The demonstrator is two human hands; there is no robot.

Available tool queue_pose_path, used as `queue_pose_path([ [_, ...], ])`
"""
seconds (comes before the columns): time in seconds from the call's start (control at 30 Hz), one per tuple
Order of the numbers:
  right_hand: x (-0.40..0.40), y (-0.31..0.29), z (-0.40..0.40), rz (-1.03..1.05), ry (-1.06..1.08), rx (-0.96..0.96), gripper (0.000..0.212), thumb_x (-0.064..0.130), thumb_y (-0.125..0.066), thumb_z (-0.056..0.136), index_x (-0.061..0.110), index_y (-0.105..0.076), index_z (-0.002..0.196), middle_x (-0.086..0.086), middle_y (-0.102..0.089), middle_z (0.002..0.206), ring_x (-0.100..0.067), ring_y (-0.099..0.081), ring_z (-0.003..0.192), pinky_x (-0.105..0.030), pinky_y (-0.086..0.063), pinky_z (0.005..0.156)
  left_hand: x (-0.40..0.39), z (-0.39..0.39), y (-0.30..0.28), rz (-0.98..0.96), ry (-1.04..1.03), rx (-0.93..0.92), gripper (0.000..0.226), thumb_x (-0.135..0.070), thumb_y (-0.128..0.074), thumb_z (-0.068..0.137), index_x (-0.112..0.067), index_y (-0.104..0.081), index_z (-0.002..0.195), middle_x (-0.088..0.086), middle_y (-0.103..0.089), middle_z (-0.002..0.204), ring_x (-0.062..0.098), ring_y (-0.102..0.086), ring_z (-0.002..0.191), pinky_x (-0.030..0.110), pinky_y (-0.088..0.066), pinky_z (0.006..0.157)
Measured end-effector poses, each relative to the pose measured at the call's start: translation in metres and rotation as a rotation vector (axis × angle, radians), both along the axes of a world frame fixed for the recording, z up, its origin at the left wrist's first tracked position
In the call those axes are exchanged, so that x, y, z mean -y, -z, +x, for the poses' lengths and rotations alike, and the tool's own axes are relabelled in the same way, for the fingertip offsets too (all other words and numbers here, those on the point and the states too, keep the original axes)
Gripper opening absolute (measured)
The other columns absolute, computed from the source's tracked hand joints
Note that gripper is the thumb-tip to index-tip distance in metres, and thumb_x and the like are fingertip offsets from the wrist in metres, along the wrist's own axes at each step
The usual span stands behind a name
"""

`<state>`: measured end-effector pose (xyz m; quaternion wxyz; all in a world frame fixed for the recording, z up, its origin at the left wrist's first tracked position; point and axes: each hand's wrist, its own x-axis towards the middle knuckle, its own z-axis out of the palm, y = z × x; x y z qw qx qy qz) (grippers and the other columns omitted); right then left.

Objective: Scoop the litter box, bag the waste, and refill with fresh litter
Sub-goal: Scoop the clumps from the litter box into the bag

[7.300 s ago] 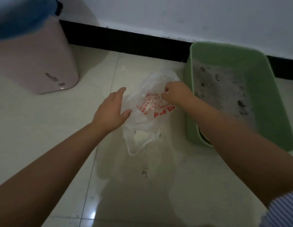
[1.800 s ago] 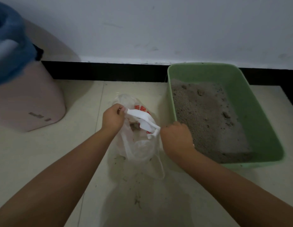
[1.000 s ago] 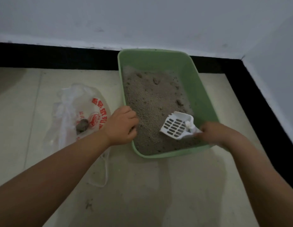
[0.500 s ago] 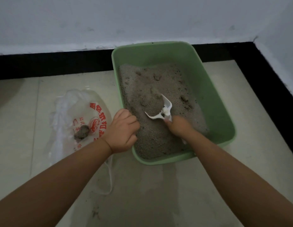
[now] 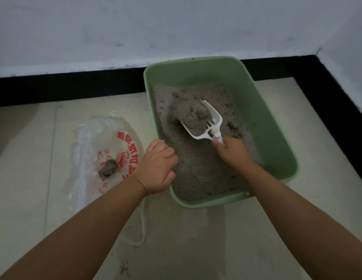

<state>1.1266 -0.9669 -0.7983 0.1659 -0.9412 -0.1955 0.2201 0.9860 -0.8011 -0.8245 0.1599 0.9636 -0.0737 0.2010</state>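
Gripping scoop handle, right hand lifts clumps; left hand seemingly clasps box rim.

A pale glossy tiled floor runs to a black baseboard at the far side, below a white painted wall.

Dim on my feed, flat greyish light, source not visible. Soft shadows fall toward me on the tile floor, faint sheen there. Wide-angle bowing bends the black baseboard. Fine grain smeared; forearms soft at bottom edge.
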Motion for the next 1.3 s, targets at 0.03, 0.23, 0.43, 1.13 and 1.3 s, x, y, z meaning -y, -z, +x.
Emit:
queue_pose_path([
  [0.03, 0.003, -0.004, 0.001, -0.044, -0.010, 0.040, 0.046, 0.036, -0.036, 0.098, 0.017, -0.032, 0.056, -0.002, -0.042, 0.062, -0.021, -0.045, 0.071, -0.027, -0.033, 0.063, 0.000, 0.000, 0.000, 0.002, 0.000, 0.002, 0.024, -0.021, -0.035, 0.065, -0.005, -0.049, 0.054, 0.012, -0.045, 0.057, 0.021, -0.027, 0.067, 0.032, -0.029, 0.076],
  [0.23, 0.023, -0.013, 0.003, 0.002, -0.022, 0.008, 0.046, 0.031, -0.042, 0.097, 0.015, -0.031, 0.055, -0.001, -0.034, 0.055, -0.016, -0.036, 0.053, -0.027, -0.022, 0.048, 0.000, 0.001, -0.001, 0.018, -0.003, 0.015, 0.022, -0.021, -0.036, 0.063, -0.006, -0.048, 0.052, 0.010, -0.044, 0.055, 0.019, -0.027, 0.067, 0.033, -0.030, 0.077],
  [0.43, 0.023, -0.012, 0.000, 0.028, 0.019, -0.044, 0.047, 0.030, -0.044, 0.097, 0.015, -0.031, 0.054, 0.000, -0.031, 0.054, -0.013, -0.031, 0.050, -0.027, -0.019, 0.048, 0.002, 0.000, -0.002, 0.027, -0.023, 0.009, 0.023, -0.021, -0.036, 0.063, -0.006, -0.050, 0.053, 0.010, -0.045, 0.055, 0.020, -0.027, 0.067, 0.035, -0.031, 0.080],
  [1.13, 0.025, -0.026, -0.020, 0.067, 0.061, -0.036, 0.047, 0.031, -0.042, 0.097, 0.019, -0.029, 0.054, 0.002, -0.033, 0.055, -0.008, -0.030, 0.050, -0.023, -0.020, 0.046, 0.001, -0.020, -0.014, 0.021, -0.014, -0.057, 0.030, -0.020, -0.041, 0.084, -0.002, -0.061, 0.069, 0.014, -0.060, 0.075, 0.022, -0.040, 0.082, 0.032, -0.032, 0.082],
  [1.3, 0.027, -0.030, -0.022, -0.017, -0.025, 0.035, 0.048, 0.033, -0.043, 0.097, 0.019, -0.028, 0.053, 0.001, -0.032, 0.053, -0.009, -0.030, 0.049, -0.024, -0.020, 0.046, -0.010, -0.045, -0.025, 0.043, -0.134, -0.087, 0.035, -0.021, -0.041, 0.078, 0.003, -0.065, 0.088, 0.022, -0.064, 0.095, 0.026, -0.041, 0.098, 0.032, -0.031, 0.088],
])
